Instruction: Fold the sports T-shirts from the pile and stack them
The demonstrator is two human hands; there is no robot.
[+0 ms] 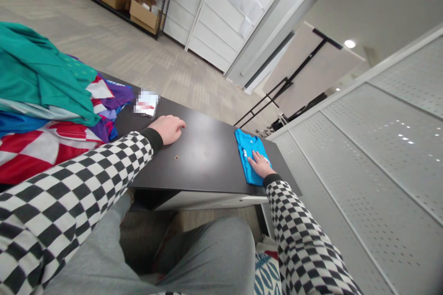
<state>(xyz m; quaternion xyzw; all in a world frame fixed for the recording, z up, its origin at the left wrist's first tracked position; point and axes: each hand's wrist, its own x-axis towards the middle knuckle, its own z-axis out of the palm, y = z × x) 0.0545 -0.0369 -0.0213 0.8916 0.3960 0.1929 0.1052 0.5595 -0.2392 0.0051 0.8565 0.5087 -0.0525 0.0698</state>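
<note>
Flatly, the right hand (260, 165) lies on the folded blue garment (254, 145) at the right end of the counter (207, 147), its grip apart, fingers spread on the cloth rather than pinching it, probably to press it smooth and hold its folds square. The left hand (168, 129) rests palm down near the counter's far edge, perhaps as a support; its fingers curve under, so I cannot tell whether that grip is apart or together. Beside it sits a small pale item (146, 103), too blurred to name. The loose heap of garments (44, 78) lies at the left, apart from the blue one, which likely protects its folds.
</note>
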